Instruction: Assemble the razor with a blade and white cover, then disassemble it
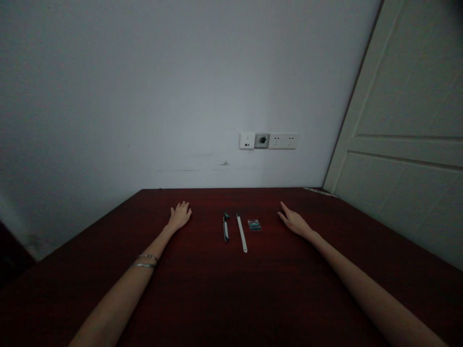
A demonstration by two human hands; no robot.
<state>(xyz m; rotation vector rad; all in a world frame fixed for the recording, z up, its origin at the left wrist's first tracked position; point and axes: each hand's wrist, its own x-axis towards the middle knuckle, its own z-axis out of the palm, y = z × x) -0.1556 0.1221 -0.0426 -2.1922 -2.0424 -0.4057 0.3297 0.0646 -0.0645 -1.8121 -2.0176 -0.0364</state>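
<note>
Both my arms stretch out over a dark red wooden table. My left hand lies flat on the tabletop, palm down, fingers spread, holding nothing. My right hand also rests open on the table, fingers extended. Between the hands lie three small things: a black-handled razor, a thin white stick-like handle and a small clear case with teal contents. The razor is nearest my left hand, the case nearest my right. Neither hand touches any of them. Two metal bangles sit on my left forearm.
A plain white wall stands behind the table, with a strip of sockets and a switch. A white panelled door rises at the right, close to the table's far right corner.
</note>
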